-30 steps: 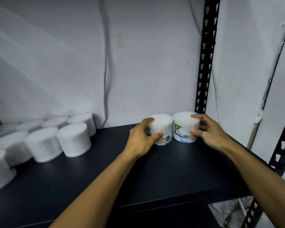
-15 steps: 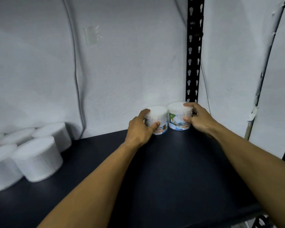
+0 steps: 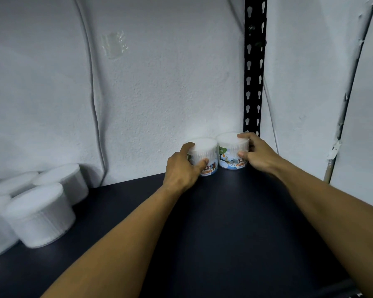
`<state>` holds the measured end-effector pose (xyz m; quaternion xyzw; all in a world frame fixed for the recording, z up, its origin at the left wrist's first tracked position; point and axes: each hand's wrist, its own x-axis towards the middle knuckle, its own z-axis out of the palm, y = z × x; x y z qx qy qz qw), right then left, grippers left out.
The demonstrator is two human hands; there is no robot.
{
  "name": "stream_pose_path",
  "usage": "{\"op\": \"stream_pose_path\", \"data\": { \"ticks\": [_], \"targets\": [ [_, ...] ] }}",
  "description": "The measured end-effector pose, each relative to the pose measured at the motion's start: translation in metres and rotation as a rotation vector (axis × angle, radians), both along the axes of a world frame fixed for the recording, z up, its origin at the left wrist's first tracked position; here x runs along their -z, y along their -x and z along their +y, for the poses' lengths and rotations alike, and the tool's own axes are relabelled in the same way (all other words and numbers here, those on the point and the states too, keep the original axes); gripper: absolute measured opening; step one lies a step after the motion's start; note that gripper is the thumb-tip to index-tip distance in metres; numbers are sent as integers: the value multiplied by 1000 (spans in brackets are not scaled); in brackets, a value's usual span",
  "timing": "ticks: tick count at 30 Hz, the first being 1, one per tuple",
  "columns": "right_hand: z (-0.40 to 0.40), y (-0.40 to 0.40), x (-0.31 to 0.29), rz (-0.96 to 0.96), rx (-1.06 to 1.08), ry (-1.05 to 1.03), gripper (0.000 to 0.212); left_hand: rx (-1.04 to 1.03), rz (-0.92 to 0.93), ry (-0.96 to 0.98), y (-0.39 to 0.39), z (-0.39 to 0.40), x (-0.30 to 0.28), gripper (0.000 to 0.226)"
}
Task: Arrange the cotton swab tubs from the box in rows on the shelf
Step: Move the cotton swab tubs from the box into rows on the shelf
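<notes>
The white wall (image 3: 159, 93) is filling the back of the view, with a thin cable (image 3: 93, 93) running down it and a black slotted upright (image 3: 253, 72) standing at the right. Below it the dark shelf (image 3: 213, 222) is stretching across the lower half. At its left edge a cluster of plain white tubs (image 3: 39, 214) is sitting in rows — blurred, the nearest one largest, the others packed close behind and beside it.

Both forearms are reaching in from the bottom toward the far right corner of the shelf. There two labelled tubs are standing upright side by side, touching each other and sitting just in front of the wall. The left hand (image 3: 181, 168) is wrapping the left tub (image 3: 205, 155): the thumb is lying across the front over the label and a finger is curling onto the lid's left rim, so the tub is sitting to the right of the palm, clamped in the grip. The right hand (image 3: 258, 155) is clamping the right tub (image 3: 230, 153) the same way — fingers over the lid's right edge, thumb pressing the front label, the tub lying left of the palm, beside the upright's foot.
</notes>
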<state>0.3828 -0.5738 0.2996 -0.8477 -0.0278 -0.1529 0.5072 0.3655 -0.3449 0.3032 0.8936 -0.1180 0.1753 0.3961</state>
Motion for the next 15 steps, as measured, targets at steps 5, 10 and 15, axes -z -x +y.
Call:
{"op": "stream_pose_path", "data": {
  "ticks": [5, 10, 15],
  "targets": [
    [2, -3, 2, 2, -4, 33, 48, -7, -4, -4, -1, 0, 2, 63],
    [0, -4, 2, 9, -8, 56, 49, -12, -10, -8, -5, 0, 7, 66],
    [1, -4, 4, 5, -11, 134, 52, -23, -8, -12, -6, 0, 10, 67]
  ]
}}
